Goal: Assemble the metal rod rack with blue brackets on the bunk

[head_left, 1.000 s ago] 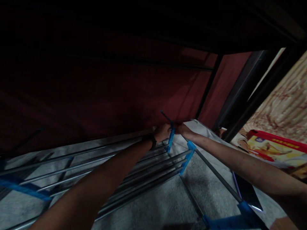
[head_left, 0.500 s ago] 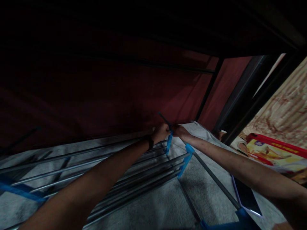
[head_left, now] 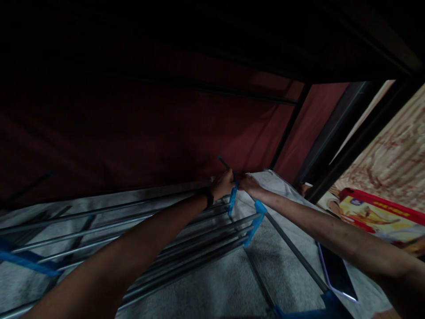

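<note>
- I have the rack (head_left: 99, 212) lying over the grey surface (head_left: 212, 288), long axis roughly along the far edge: its tubes (head_left: 232, 225) run from the far bracket (head_left: 233, 201) and near bracket (head_left: 255, 226) toward the left bracket (head_left: 29, 261) at the surface's left side.
- Both hands meet at the upper end of the far bracket, close to the surface's far edge, below the red panel (head_left: 186, 133).
- The left hand (head_left: 223, 184), a dark band (head_left: 210, 198) at its wrist, looks closed on that end from the left, with the tubes passing under its forearm.
- The right hand (head_left: 249, 184) is against the same end from the right; its fingers are hidden, so I cannot tell whether it grips.
- The key relation: the far bracket's top sits between the 2 hands, its length slanting down toward me; neither hand is clearly nearer.
- A thin rod (head_left: 223, 162) sticks up behind the left hand, tilted left.
- The near bracket stands apart from both hands, and a side tube (head_left: 295, 250) links it to the front bracket (head_left: 315, 311) at the surface's near edge.
- The phone (head_left: 337, 272) lies on the surface's right side, below the right forearm; the box (head_left: 381, 215) is farther right.
</note>
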The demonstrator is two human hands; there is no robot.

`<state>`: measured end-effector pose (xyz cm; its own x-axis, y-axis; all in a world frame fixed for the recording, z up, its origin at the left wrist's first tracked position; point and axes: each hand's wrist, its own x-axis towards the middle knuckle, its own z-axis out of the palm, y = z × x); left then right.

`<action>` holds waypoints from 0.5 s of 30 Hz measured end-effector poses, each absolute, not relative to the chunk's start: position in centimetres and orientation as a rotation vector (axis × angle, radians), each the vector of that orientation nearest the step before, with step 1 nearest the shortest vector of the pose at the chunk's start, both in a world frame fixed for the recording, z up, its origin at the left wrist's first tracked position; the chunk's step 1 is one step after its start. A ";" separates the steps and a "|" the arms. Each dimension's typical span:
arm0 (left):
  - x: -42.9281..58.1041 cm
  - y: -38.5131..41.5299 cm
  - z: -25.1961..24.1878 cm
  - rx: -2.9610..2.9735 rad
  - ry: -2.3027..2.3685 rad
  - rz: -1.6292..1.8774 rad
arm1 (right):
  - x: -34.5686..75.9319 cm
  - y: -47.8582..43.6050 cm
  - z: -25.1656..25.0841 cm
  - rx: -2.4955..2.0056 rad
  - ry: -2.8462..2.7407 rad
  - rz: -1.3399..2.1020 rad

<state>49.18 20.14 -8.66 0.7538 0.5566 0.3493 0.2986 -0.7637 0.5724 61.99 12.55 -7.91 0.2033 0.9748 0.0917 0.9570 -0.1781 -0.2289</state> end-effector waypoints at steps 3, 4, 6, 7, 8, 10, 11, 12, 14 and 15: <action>49.3 20.2 -9.0 2.534 0.662 0.697 | 61.9 12.7 -7.8 -2.255 -1.852 0.100; 49.4 20.2 -9.2 2.546 0.663 0.693 | 61.9 12.6 -7.7 -2.252 -1.853 0.102; 49.4 20.2 -9.3 2.562 0.649 0.675 | 61.8 12.5 -7.6 -2.236 -1.852 0.110; 49.4 20.1 -9.3 2.578 0.635 0.653 | 61.8 12.4 -7.6 -2.224 -1.851 0.112; 49.3 20.0 -9.3 2.603 0.624 0.628 | 61.7 12.2 -7.5 -2.210 -1.851 0.115; 48.8 19.5 -8.9 2.693 0.604 0.585 | 61.5 11.9 -7.5 -2.185 -1.848 0.117; 48.3 19.2 -8.7 2.757 0.596 0.575 | 61.5 11.8 -7.4 -2.166 -1.838 0.127; 47.7 18.8 -8.5 2.828 0.581 0.574 | 61.4 11.7 -7.4 -2.143 -1.823 0.143; 45.9 18.0 -8.5 2.979 0.448 0.573 | 61.4 11.6 -7.5 -2.092 -1.789 0.181; 44.9 17.7 -8.8 3.043 0.326 0.544 | 61.4 11.6 -7.5 -2.071 -1.776 0.196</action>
<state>44.94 17.65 -8.84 0.9166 0.2112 0.3394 0.1997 -0.9774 0.0687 61.38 11.60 -7.50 0.1813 0.9715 0.1526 0.9150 -0.1098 -0.3882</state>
